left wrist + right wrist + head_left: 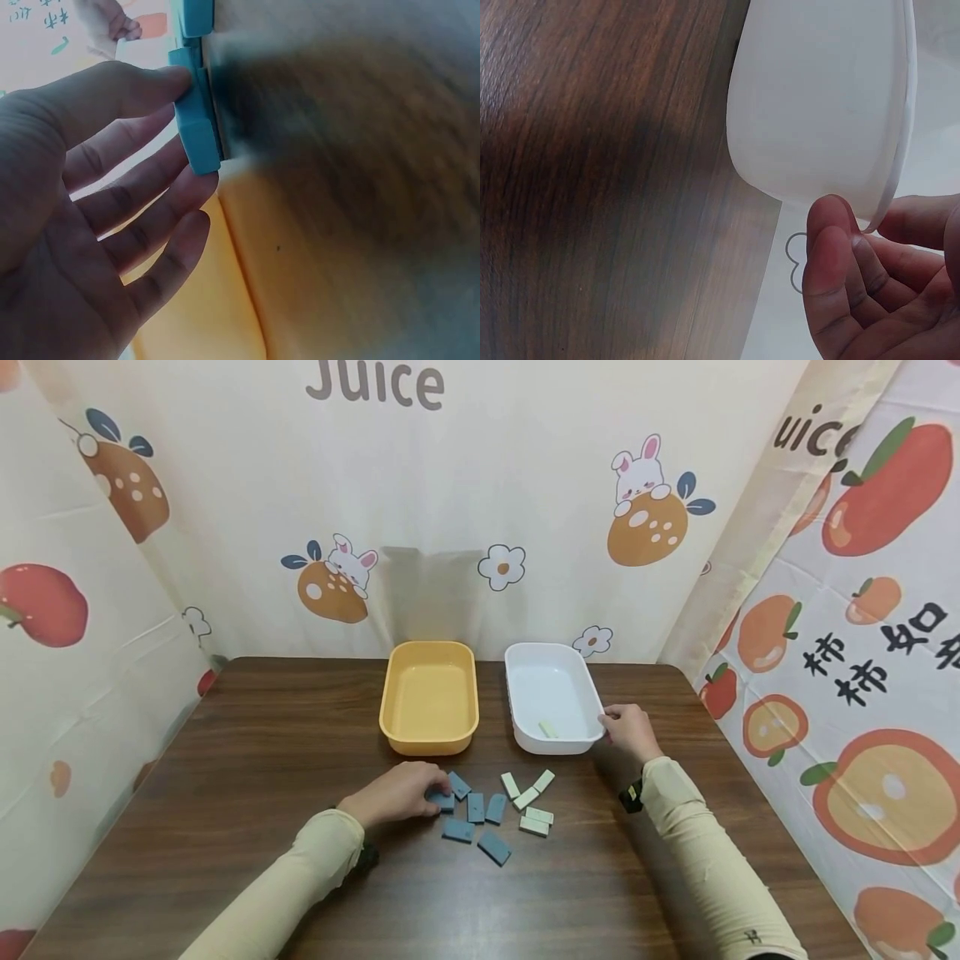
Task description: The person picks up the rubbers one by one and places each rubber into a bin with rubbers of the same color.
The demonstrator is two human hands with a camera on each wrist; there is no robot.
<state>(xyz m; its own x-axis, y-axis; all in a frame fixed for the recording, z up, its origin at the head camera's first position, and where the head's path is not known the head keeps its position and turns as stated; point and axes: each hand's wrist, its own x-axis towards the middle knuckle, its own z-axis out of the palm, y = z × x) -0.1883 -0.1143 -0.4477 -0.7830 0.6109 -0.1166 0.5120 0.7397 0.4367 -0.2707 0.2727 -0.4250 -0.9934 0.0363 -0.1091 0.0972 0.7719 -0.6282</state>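
Note:
My left hand pinches a blue rectangular block between thumb and fingers, low over the table. In the left wrist view the thumb lies on one side of that block, fingertips on the other. Several more blue blocks lie just to its right. Pale green blocks are grouped farther right. My right hand grips the right rim of a white tray, which the right wrist view shows between thumb and fingers. Inside that tray lies one pale green block.
A yellow tray stands left of the white one, both near the back edge of the dark wooden table. Printed curtains hang behind the table and along both sides.

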